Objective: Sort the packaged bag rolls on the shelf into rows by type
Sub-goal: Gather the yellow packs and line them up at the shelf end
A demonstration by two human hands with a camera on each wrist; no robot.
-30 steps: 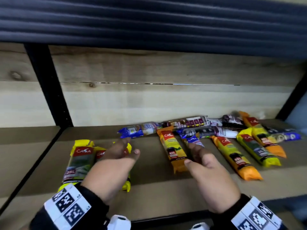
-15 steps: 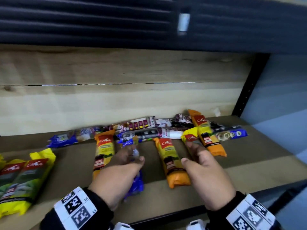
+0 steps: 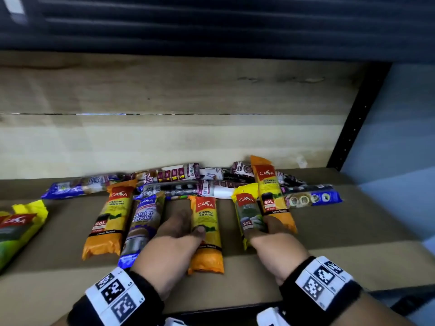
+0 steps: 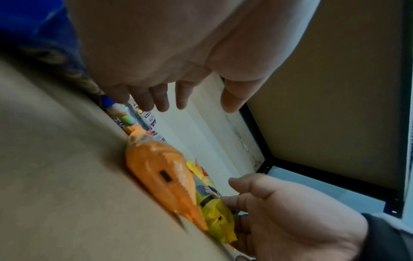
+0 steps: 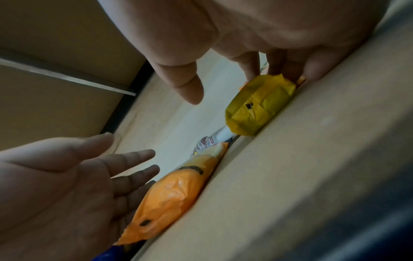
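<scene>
Packaged bag rolls lie scattered on the wooden shelf (image 3: 353, 231). My left hand (image 3: 186, 222) (image 4: 201, 107) (image 5: 134, 159) is open with straight fingers beside the middle orange roll (image 3: 207, 220) (image 4: 156, 169) (image 5: 170, 194), and its thumb touches the wrapper. My right hand (image 3: 263, 228) (image 5: 223, 83) (image 4: 232, 190) lays its fingers on the yellow 25L roll (image 3: 247, 212) (image 5: 259, 104) (image 4: 216, 215), thumb held off it. An orange 60L roll (image 3: 268, 184) overlaps that yellow one. A blue "Singlet Handle" roll (image 3: 143, 220) lies between my left hand and another orange roll (image 3: 110, 220).
Purple-and-white drawstring rolls (image 3: 179, 175) and blue rolls (image 3: 77, 187) (image 3: 313, 198) lie crosswise along the back panel. Yellow rolls (image 3: 18, 227) lie at the far left. A black upright post (image 3: 353, 128) bounds the shelf on the right. Bare board shows at the right and front.
The view has swung right, away from the yellow rolls. My left hand has left the blue roll for the middle orange one. My right hand has settled on the yellow 25L roll.
</scene>
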